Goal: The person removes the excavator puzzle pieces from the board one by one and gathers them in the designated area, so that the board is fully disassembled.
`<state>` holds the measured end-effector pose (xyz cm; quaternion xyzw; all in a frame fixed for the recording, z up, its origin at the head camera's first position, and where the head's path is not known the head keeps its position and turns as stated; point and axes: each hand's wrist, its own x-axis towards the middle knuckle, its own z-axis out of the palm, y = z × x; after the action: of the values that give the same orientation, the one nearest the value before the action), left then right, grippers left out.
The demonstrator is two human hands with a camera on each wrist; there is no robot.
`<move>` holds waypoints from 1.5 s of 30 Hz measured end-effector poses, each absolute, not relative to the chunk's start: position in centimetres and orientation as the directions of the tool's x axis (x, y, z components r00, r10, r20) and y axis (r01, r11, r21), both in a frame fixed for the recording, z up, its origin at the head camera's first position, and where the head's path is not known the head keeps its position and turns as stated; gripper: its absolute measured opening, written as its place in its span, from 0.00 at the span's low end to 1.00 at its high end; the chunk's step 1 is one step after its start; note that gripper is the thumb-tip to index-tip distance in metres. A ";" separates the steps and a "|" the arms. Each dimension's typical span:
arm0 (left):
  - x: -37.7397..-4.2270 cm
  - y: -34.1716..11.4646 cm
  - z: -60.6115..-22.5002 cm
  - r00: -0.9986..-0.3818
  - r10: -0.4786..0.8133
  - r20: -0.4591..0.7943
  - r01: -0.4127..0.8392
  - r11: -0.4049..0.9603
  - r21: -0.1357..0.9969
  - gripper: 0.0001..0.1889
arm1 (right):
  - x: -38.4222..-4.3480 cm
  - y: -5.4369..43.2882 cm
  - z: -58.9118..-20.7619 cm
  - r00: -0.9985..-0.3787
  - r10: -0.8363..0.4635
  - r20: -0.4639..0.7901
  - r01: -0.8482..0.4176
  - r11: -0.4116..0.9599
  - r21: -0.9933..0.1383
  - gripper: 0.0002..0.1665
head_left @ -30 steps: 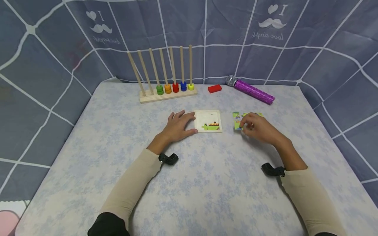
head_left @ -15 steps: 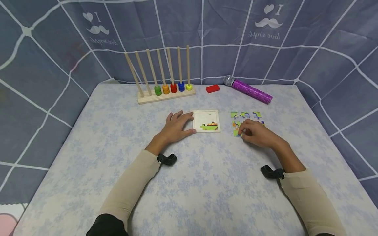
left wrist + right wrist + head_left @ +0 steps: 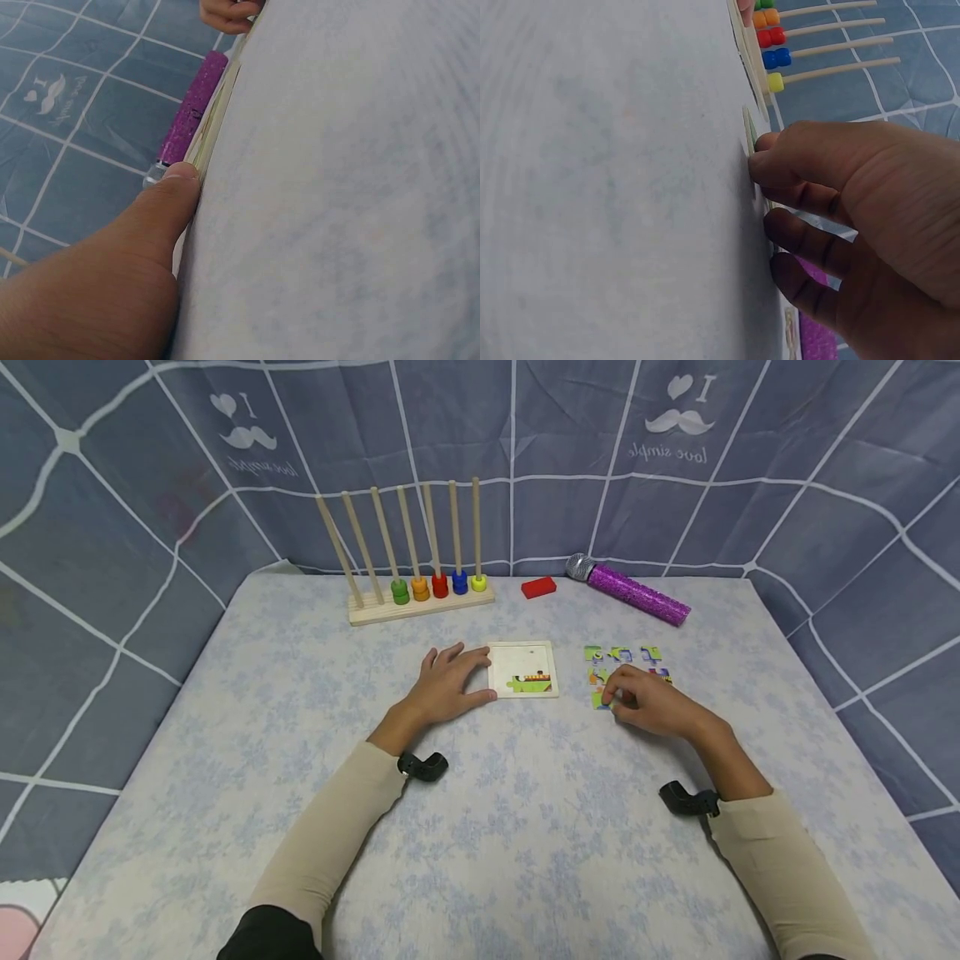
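In the head view my left hand [image 3: 444, 687] rests at the left side of a small square wooden puzzle tray [image 3: 517, 660], thumb at its near corner and index finger at its far corner, fingers loosely extended. Inside the tray's near right part lies a green piece [image 3: 531, 685] with a train picture. My right hand [image 3: 651, 700] is over the loose puzzle pieces [image 3: 621, 654] to the tray's right. Its thumb and index finger pinch a green puzzle piece [image 3: 598, 700] at the near left; the right wrist view shows those fingertips low at the tabletop. The hand hides some other pieces.
Behind the tray stands a wooden bead rack [image 3: 423, 607] with upright pegs and coloured beads. A red block [image 3: 538, 587] and a purple glittery microphone [image 3: 637, 596] lie along the table's back edge. A grey patterned curtain [image 3: 555, 452] hangs behind.
My right hand has come slightly nearer across the pieces, uncovering the far row, and its fingertips now meet at the near left piece. The left hand stays at the tray.
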<state>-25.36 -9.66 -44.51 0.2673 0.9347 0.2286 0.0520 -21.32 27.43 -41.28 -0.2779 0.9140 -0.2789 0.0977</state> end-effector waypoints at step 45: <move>-25.2 -9.9 -44.3 -0.843 0.537 0.027 0.485 0.738 0.470 0.33 | -26.1 14.2 -38.5 -0.743 -0.635 -0.210 -0.542 0.756 -0.368 0.23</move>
<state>-25.24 -9.95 -44.28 0.2746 0.9304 0.2363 0.0555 -26.06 14.18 -38.48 -0.3190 0.9226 -0.1430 0.1632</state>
